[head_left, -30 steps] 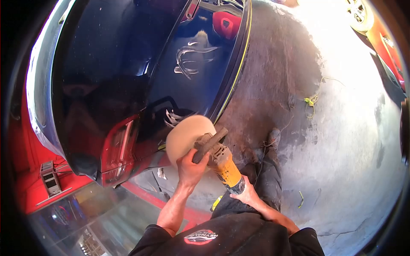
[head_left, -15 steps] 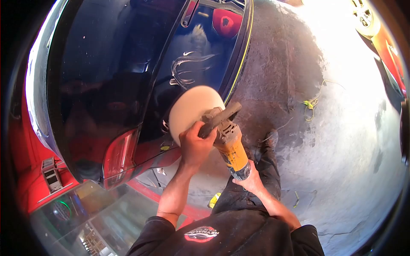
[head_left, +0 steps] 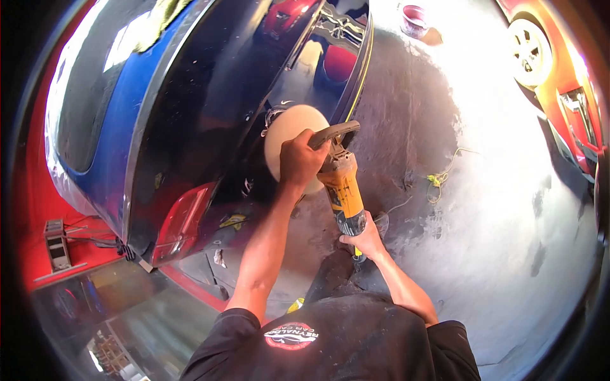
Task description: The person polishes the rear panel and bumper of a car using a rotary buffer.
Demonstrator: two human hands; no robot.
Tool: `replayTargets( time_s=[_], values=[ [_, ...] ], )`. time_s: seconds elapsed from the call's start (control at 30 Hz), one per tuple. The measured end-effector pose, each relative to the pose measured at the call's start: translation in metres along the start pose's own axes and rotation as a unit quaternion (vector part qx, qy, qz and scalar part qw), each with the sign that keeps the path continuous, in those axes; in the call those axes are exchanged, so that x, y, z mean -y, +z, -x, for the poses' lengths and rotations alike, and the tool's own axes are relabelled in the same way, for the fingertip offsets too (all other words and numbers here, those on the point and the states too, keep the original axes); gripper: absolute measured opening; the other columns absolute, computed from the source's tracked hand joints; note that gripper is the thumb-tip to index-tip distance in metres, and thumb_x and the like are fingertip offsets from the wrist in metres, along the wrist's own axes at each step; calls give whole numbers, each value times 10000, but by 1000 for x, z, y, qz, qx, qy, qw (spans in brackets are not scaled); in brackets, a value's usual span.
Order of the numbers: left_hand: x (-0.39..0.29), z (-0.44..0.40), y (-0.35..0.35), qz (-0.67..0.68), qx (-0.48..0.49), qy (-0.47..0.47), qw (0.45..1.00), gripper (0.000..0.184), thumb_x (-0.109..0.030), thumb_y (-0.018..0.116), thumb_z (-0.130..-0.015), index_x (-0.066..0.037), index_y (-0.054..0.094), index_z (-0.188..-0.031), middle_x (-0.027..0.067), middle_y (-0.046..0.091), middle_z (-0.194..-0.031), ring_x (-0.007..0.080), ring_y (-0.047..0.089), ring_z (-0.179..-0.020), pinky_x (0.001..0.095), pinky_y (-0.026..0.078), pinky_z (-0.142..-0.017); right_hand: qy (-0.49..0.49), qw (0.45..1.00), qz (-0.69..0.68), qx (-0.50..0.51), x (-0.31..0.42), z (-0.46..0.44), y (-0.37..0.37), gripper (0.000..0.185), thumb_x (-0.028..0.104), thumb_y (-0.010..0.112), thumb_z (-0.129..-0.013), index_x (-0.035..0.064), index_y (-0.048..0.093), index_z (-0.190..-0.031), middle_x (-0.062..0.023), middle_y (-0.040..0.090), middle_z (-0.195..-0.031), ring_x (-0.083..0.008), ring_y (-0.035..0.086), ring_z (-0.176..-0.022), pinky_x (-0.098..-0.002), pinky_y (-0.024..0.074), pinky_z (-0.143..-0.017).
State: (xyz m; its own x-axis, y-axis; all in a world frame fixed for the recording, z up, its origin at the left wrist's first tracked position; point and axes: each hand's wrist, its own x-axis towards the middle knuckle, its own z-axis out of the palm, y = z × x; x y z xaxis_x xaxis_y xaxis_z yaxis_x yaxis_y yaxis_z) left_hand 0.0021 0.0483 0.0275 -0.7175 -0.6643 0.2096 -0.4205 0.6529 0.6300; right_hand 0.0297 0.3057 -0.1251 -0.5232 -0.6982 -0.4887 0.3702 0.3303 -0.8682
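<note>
A yellow and black rotary polisher [head_left: 344,190] runs between my two hands. My left hand [head_left: 300,160] is closed around its dark loop handle [head_left: 335,131], up by the head. Lower down, my right hand [head_left: 364,237] wraps round the rear end of the body. The cream-coloured round pad [head_left: 279,136] lies against the side panel of a glossy dark blue car [head_left: 197,95], and its edge looks smooth and blurred. White streaks of polish [head_left: 274,114] show on the paint beside the pad's upper edge.
A red tail light [head_left: 184,222] sits at the car's near corner. Yellow cord [head_left: 436,180] lies on the concrete floor [head_left: 495,254] to the right. A red bucket [head_left: 414,20] stands farther ahead, and an orange-red car [head_left: 572,82] is at the far right.
The polisher and both hands have moved forward along the panel. The pad now covers much of the area where the polish streaks were. My view has shifted, showing more of the car.
</note>
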Motion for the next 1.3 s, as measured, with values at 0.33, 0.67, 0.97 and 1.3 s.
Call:
replayTargets(
  time_s=[0.33, 0.67, 0.97, 1.3],
  values=[
    [35, 55, -7, -35, -1, -34, 999, 247, -255, 811, -819, -31, 719, -867, 162, 729, -743, 333, 744, -711, 417, 574, -673, 3, 999, 32, 18, -30, 29, 26, 829, 57, 925, -630, -9, 487, -1331, -107, 657, -1206, -213, 639, -1126, -361, 502, -1016],
    [95, 144, -52, -12, 66, -34, 997, 270, -341, 803, -830, -115, 758, -970, 134, 752, -816, 362, 743, -799, 469, 592, -746, 18, 999, 15, -31, -108, 90, 132, 854, 57, 932, -623, 4, 490, -1352, -103, 686, -1191, -224, 668, -1081, -367, 516, -995],
    [119, 216, -126, 45, 101, -5, 994, 285, -247, 807, -888, -58, 743, -1091, 146, 763, -875, 289, 760, -802, 386, 573, -726, 29, 999, -4, -37, -138, 151, 222, 865, 70, 946, -622, 10, 476, -1345, -86, 679, -1163, -201, 662, -1061, -363, 528, -972],
    [113, 276, -188, -30, 108, -45, 993, 233, -160, 856, -866, -9, 678, -867, 115, 642, -681, 209, 599, -580, 335, 489, -568, 57, 998, 13, 35, -152, 193, 255, 962, 135, 955, -642, 18, 423, -1435, -176, 679, -1267, -279, 656, -1212, -406, 505, -1052]
  ],
)
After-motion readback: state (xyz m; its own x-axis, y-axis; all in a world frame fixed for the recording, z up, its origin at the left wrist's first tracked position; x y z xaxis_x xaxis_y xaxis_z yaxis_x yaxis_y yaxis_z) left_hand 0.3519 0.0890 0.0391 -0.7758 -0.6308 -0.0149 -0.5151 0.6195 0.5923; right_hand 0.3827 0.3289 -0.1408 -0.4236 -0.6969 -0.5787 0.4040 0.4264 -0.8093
